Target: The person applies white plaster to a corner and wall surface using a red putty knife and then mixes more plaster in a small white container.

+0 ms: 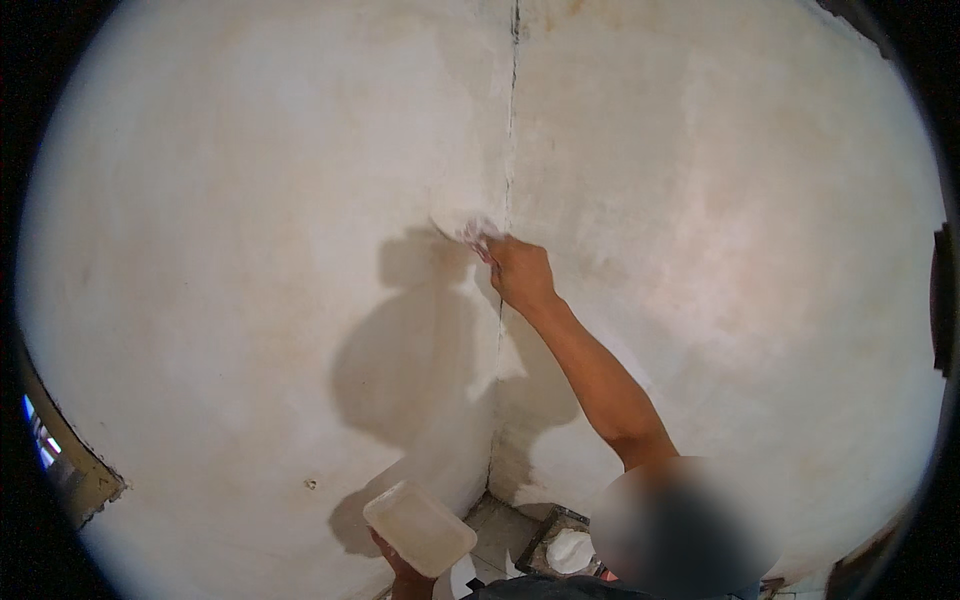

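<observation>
Grips a whitish scraper, blurred, in the closed right hand, with the fist in front of the corner crack and mostly to the right of it. Points the scraper leftward and slightly upward from the fist, out to the left of the corner crack, with the thin far edge over the left wall. Sets the scraper's length roughly across the corner crack rather than along it. Cannot tell contact with the left wall from a slight gap.

Extends the right forearm from below and to the right of the corner crack, in front of the right wall.

Holds a pale rectangular tray in the left hand, below and left of the corner crack's foot, well apart from the scraper. Slants the tray's long side down toward the right. Has the right hand much nearer to the corner crack. Shows a dark box with a white lump inside, just right of the corner crack's foot.
</observation>
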A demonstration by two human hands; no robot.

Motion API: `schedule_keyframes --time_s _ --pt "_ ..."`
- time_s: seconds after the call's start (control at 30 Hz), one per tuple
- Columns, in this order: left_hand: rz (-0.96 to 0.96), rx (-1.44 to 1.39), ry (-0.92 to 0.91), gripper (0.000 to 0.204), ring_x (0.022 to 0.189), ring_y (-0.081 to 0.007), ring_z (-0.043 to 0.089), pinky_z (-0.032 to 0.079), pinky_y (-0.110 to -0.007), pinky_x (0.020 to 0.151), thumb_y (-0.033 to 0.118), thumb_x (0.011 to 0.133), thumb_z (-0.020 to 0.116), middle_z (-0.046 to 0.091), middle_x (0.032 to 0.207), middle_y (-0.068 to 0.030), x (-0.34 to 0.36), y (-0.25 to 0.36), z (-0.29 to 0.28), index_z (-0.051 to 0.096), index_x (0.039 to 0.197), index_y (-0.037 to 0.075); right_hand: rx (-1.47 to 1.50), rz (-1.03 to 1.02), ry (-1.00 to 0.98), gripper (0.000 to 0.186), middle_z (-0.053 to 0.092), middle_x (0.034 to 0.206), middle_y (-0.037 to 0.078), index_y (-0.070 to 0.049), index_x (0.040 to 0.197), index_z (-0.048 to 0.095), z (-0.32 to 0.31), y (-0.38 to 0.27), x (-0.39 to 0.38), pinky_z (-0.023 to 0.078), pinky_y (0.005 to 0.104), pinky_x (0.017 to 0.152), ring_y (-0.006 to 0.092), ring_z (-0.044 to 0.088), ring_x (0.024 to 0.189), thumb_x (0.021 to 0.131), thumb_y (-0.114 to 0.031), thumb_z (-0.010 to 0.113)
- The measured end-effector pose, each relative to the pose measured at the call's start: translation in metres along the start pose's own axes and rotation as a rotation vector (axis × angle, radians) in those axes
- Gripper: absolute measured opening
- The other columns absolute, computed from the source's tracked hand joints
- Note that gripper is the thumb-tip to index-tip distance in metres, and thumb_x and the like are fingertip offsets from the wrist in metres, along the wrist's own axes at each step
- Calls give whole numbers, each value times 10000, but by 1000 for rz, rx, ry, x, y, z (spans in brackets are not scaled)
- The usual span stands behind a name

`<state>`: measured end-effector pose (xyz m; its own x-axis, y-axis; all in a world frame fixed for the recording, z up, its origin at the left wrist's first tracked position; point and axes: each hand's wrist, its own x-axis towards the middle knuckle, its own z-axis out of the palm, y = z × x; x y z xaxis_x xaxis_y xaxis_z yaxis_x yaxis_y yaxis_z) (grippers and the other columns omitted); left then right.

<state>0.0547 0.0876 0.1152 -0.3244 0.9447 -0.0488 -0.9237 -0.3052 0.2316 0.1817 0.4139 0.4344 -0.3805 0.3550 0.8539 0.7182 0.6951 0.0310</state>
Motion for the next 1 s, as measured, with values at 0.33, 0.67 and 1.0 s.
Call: schedule_keyframes --time_s 0.33,0.67,1.0 --pt "61 186 -77 667 1111 -313 556 470 -516 935 658 898 368 560 1238 -92 -8 -9 28 459 1321 151 -11 -121 116 183 625 824 151 -38 936 619 37 -14 -1 503 383 657 293 620 759 760 -10 576" --pt "-99 4 9 703 1167 -301 526 439 -506 974 692 891 298 537 1298 -61 22 -22 24 448 1356 186 1129 766 -155 247 639 882 21 -24 1094 581 -22 -11 -176 454 254 591 107 585 711 850 19 569" --pt "-86 -21 13 783 1225 -302 492 406 -515 1011 728 874 244 487 1373 -66 65 -64 64 395 1410 178 1597 1037 -271 264 630 1009 90 27 1116 526 -34 -3 -173 497 280 765 139 618 869 858 -6 569"
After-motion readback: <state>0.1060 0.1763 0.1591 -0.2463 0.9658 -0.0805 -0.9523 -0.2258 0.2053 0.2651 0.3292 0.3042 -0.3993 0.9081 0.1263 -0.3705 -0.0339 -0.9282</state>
